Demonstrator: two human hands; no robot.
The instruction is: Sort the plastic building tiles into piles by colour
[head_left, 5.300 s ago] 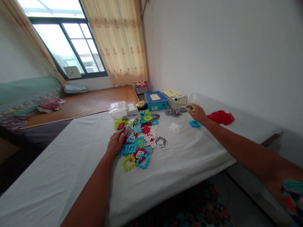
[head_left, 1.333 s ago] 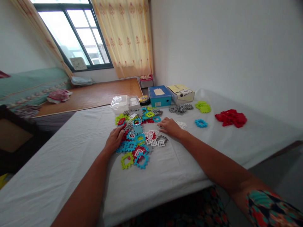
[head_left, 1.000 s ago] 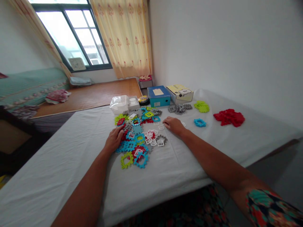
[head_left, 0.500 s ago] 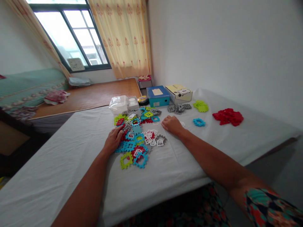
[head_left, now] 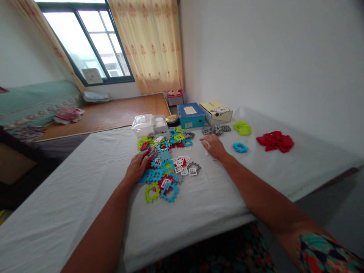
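Note:
A mixed pile of toothed plastic building tiles (head_left: 156, 175) in blue, green, red and grey lies on the table. My left hand (head_left: 138, 167) rests at the pile's left side, fingers stretched out over its edge by some red tiles (head_left: 149, 163). To the right of the pile, my right hand (head_left: 215, 147) hovers low over the cloth, fingers bent and somewhat apart, with nothing visible in them. A small white window piece (head_left: 207, 153) shows beneath it, partly hidden. Several more white window pieces (head_left: 179, 162) lie together on the pile's right side.
Sorted groups lie to the right: grey tiles (head_left: 216, 130), green tiles (head_left: 242, 128), a blue tile group (head_left: 240, 147) and red tiles (head_left: 275, 141). Behind stand a clear plastic box (head_left: 142, 125), a blue box (head_left: 190, 115) and a yellow box (head_left: 216, 112). A wall borders the right.
My right hand has moved to the right, away from the pile's edge, and its fingers have spread a little. My left hand stays where it was.

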